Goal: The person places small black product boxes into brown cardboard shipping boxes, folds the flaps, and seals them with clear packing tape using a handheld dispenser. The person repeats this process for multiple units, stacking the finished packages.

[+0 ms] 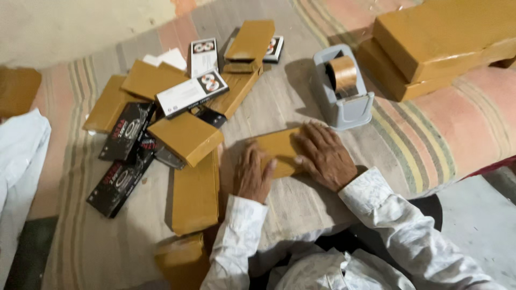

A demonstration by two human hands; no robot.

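The person wears a white long-sleeved shirt of thin, creased cloth. Both sleeves reach the wrists and end in loose, wrinkled cuffs. The left hand (253, 174) and right hand (324, 156) are bare, without rings, a watch or gloves.

Both hands (290, 164) cover much of the brown-wrapped packet (277, 147), perhaps its ends.

Dim, warm light, soft picture.
I see light from above and right: the tape dispenser (344, 91) throws a shadow left, beyond my hands. Its roll glints. Edges blur and bend; dark corners near my lap.
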